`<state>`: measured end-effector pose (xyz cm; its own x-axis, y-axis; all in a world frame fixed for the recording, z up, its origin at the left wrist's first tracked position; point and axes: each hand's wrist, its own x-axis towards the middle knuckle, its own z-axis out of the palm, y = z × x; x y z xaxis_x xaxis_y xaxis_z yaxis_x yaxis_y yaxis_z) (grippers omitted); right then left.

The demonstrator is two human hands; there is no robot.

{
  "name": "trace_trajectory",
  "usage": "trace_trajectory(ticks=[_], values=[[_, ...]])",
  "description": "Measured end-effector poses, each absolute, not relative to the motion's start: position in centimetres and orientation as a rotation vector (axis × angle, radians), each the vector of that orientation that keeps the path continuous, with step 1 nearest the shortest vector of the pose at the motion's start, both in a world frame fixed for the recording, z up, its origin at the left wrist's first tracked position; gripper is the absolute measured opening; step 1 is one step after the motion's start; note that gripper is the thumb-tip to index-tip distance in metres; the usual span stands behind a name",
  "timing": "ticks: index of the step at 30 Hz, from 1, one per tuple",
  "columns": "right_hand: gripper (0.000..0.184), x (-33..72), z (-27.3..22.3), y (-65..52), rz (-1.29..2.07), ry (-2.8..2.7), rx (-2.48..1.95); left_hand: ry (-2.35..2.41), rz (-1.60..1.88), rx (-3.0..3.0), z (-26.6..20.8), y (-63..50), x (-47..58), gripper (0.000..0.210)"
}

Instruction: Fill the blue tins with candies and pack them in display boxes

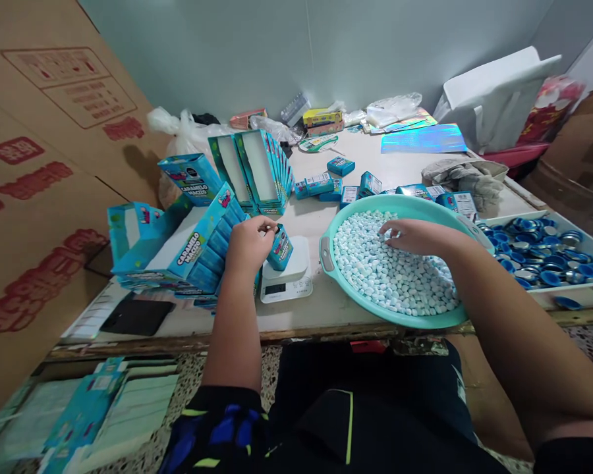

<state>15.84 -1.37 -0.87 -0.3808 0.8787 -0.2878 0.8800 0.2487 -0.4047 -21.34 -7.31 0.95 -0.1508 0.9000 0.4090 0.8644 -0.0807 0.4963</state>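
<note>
"How does the left hand (252, 243) stand?"

"Narrow, its fingers gripping the top of a small blue box (281, 251), which lies just to its right, slightly tilted, long axis near upright, at the white scale (296, 270)."

"And the right hand (411, 236)?"

"Fingers curled at the candies (395, 280) in the green basin (375, 312); whether it holds any, one cannot tell. The box lies to its left."
</note>
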Motion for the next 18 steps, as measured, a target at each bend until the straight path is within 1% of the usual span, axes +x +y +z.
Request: trace_trajectory(ticks=[12,18], values=[[0.042,15.55,-0.63,-1.55,-0.727,2.480,1.714,2.119,1.031,2.005,1.01,-7.57,-21.46,0.018],[0.042,15.42,-0.20,-1.78,-0.725,2.448,1.705,2.098,1.124,2.045,1.37,-7.67,-20.88,0.018]])
